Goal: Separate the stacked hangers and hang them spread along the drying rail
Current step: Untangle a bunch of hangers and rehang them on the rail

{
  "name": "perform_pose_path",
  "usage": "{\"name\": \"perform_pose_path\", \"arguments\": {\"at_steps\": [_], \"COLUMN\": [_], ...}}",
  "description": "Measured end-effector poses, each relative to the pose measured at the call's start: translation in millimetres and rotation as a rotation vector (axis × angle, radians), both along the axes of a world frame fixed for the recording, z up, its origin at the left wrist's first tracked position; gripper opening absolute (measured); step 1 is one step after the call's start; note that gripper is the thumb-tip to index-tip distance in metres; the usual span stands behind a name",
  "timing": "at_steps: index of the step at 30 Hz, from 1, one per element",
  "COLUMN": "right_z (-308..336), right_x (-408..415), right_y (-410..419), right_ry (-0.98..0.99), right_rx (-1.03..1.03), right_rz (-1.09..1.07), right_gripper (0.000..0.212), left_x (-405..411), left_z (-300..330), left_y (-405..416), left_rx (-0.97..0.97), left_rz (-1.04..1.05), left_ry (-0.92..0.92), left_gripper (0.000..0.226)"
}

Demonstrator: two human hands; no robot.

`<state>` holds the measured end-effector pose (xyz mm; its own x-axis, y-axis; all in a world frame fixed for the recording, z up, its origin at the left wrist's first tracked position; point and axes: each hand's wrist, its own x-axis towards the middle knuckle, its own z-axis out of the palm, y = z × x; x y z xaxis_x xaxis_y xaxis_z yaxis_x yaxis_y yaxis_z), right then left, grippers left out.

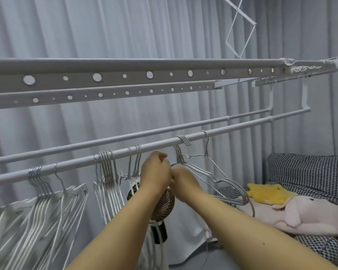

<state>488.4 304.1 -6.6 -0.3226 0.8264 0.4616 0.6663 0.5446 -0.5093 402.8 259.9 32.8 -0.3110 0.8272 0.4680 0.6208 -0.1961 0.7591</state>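
Note:
A white drying rail point(156, 146) slopes up to the right, with a second rail point(125, 138) behind it. Several white wire hangers hang on the front rail in bunches: a far-left bunch point(37, 193), a thick bunch point(107, 176), a pair point(135, 162) and a small stack point(209, 177) to the right of my hands, plus a single hanger point(206, 151) beyond it. My left hand point(154, 174) and my right hand point(183, 181) meet just below the rail. Both have curled fingers pinching the left end of the small stack of hangers.
Two perforated bars point(125, 75) of the rack run overhead. Grey curtains point(86, 36) fill the background. A round fan point(164, 203) hangs behind my left wrist. At the right lies a checkered bed point(310, 166) with a yellow toy point(267, 192) and a pink plush point(308, 215).

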Motion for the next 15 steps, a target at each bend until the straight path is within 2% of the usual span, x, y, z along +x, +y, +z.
{"name": "perform_pose_path", "arguments": {"at_steps": [3, 6, 8, 11, 15], "right_z": [5, 15, 16, 15, 13], "right_x": [20, 43, 52, 57, 62], "right_y": [17, 25, 33, 50, 60], "right_ry": [0.153, 0.085, -0.020, -0.125, -0.305], "right_rx": [0.136, 0.112, 0.018, -0.291, -0.431], "right_rz": [-0.221, -0.399, -0.446, -0.444, -0.405], "right_gripper": [0.025, 0.028, 0.030, 0.031, 0.024], "left_x": [11, 23, 33, 52, 66], "left_z": [0, -7, -13, -23, -31], "left_y": [28, 56, 65, 67, 76], "left_rx": [-0.144, -0.307, -0.377, -0.503, -0.506], "left_rz": [0.011, 0.038, -0.029, -0.145, -0.192], "left_ry": [-0.183, -0.380, -0.546, -0.774, -0.821], "left_gripper": [0.025, 0.020, 0.025, 0.017, 0.020]}}
